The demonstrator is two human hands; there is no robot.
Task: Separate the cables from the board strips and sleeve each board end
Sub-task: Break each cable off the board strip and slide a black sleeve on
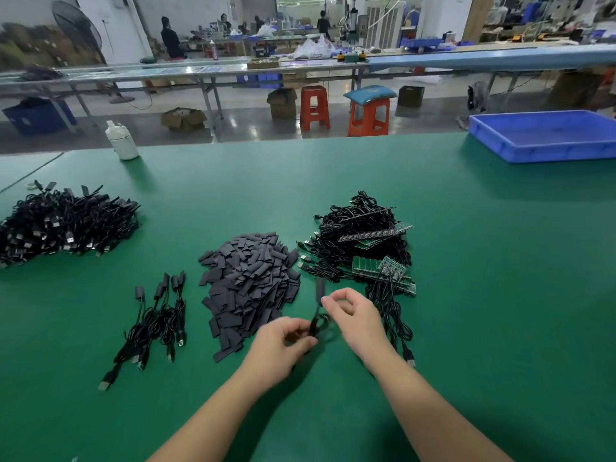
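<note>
Left hand pinches a coiled black cable low over the green table. Right hand, fingers curled, pinches the same cable just under its sleeved end, which stands upright. Heap of dark sleeves just left. Board strips tangled with cables just behind. Four sleeved cables farther left; big cable pile beyond. Blue tray and white bottle at far edge.
</note>
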